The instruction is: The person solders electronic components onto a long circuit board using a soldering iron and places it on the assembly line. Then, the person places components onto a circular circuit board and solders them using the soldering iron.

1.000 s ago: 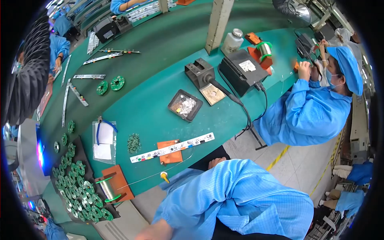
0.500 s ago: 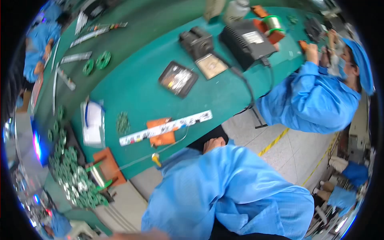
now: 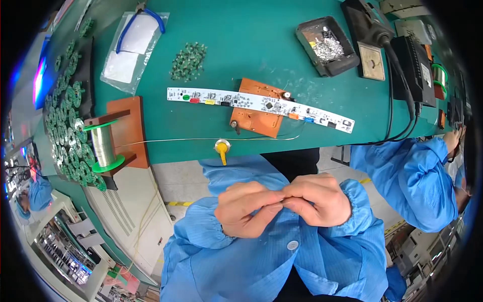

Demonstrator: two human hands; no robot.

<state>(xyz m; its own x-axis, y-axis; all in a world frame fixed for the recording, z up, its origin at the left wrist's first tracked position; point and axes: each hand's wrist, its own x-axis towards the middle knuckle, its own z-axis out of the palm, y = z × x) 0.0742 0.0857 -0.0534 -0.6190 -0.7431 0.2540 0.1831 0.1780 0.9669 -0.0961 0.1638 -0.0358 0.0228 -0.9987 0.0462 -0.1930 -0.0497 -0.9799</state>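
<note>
In front of my blue coat, my left hand (image 3: 245,209) and my right hand (image 3: 320,199) meet at the fingertips. Thumb and forefinger of each are pinched together; whatever lies between them, if anything, is too small or hidden to name. Beyond my hands, a long white circuit board strip (image 3: 251,102) rests across an orange-brown fixture (image 3: 259,126) on the green table. Solder wire (image 3: 181,139) runs from a green-flanged spool (image 3: 103,146) on a brown stand (image 3: 133,121) past a yellow-handled knob (image 3: 222,150) at the table edge.
Small green boards (image 3: 189,61) lie piled behind the strip, and many round green boards (image 3: 65,118) fill the left side. Blue-handled cutters (image 3: 160,22) rest on a plastic bag (image 3: 121,68). A black tray (image 3: 334,65), a soldering station (image 3: 410,65) and a co-worker (image 3: 412,176) are rightward.
My view has swung down and closer to the table. Both my hands have come up together before my chest; earlier one rested at my lap and the other was blurred at the bottom edge.
</note>
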